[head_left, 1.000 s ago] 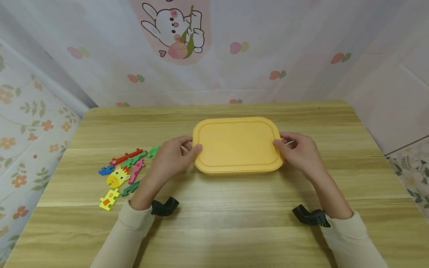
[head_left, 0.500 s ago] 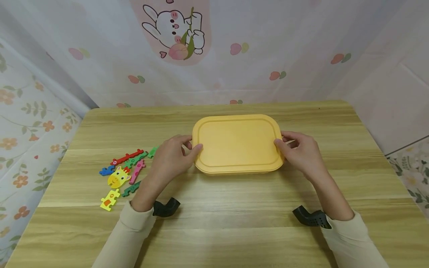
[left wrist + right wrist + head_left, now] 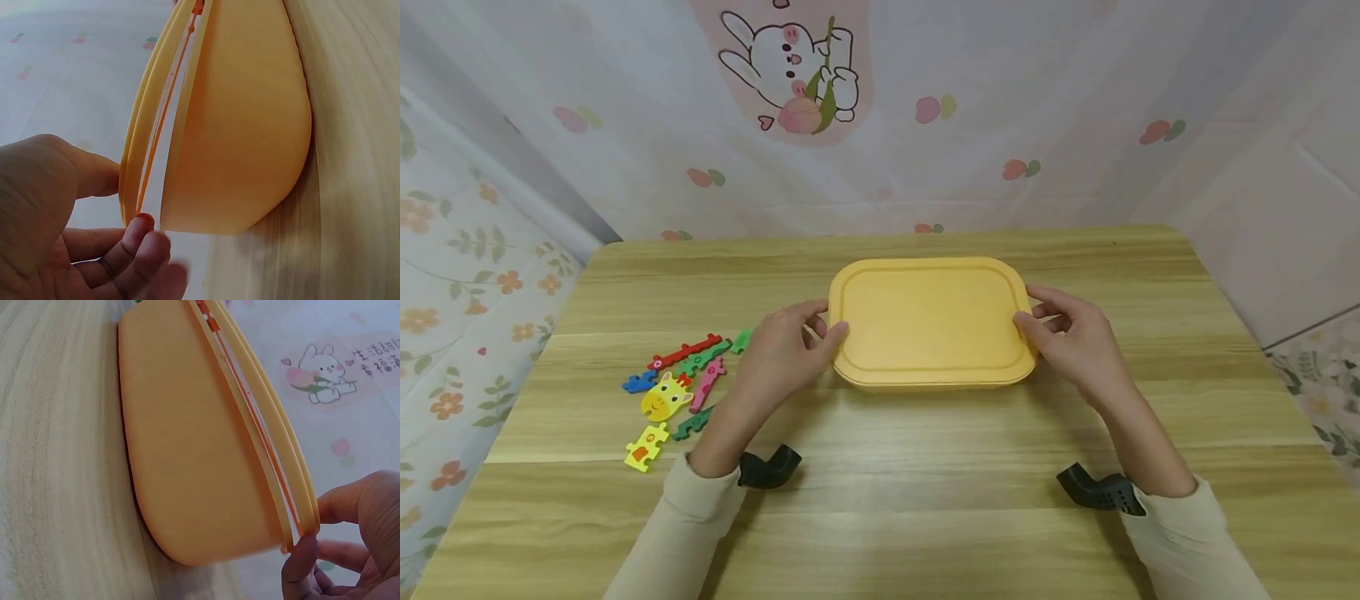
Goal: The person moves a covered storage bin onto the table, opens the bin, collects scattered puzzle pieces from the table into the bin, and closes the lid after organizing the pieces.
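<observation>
A yellow lid [image 3: 932, 321] with rounded corners lies over a matching deep box [image 3: 244, 119]. In both wrist views a narrow gap shows between the lid and the box rim, with an orange-red edge visible inside it. My left hand [image 3: 790, 350] pinches the lid's left end, thumb on top and fingers beneath. At the opposite end my right hand [image 3: 1071, 342] pinches the lid the same way. The box [image 3: 181, 437] stands upright on the wooden table; from the head view the lid hides nearly all of it.
Left of the left hand lie several colourful puzzle pieces, among them a giraffe head [image 3: 666, 398], a red strip [image 3: 685, 352] and a yellow piece [image 3: 646, 447]. A patterned curtain [image 3: 970, 142] hangs behind the table [image 3: 917, 517]. Black wrist mounts [image 3: 769, 467] project inward from the sleeves.
The lid's far edge has moved slightly away from me in the head view. Both hands keep their hold on its ends, and the puzzle pieces stay put.
</observation>
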Demonstrator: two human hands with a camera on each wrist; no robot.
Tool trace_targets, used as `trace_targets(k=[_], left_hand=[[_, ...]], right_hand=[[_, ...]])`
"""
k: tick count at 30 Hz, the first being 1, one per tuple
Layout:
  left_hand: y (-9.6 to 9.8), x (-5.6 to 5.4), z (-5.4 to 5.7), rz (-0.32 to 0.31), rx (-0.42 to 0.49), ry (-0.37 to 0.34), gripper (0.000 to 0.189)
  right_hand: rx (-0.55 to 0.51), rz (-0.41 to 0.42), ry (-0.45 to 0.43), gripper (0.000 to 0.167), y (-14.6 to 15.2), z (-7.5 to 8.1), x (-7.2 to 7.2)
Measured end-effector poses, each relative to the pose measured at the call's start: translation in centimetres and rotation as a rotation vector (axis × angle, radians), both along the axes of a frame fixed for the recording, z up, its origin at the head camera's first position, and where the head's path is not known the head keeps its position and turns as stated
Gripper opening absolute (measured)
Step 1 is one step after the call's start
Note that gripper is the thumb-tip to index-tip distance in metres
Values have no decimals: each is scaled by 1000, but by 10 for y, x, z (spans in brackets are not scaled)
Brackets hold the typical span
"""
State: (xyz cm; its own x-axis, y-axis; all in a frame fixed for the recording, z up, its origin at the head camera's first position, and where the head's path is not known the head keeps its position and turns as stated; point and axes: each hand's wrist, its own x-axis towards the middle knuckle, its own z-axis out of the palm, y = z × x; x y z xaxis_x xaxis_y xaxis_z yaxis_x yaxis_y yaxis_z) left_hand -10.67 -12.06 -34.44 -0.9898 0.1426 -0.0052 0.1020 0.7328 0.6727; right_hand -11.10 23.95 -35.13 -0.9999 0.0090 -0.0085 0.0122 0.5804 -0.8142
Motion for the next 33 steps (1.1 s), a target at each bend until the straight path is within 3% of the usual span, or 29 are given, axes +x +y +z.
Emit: trace_targets(k=[5, 12, 21, 28, 33], left_hand=[[0, 2, -1, -7, 78, -15, 41], [-3, 9, 0, -23, 87, 5, 35], [-5, 30, -1, -89, 85, -27, 47], [-9, 42, -3, -104, 80, -5, 45], [-15, 50, -6, -124, 72, -5, 44]], right_hand=[[-46, -4, -30, 55, 3, -1, 2], [-106, -1, -61, 54, 7, 4, 9], [-152, -16, -84, 55, 9, 7, 30], [-172, 13, -82, 55, 10, 6, 47], [-243, 51, -71, 52, 13, 4, 60]])
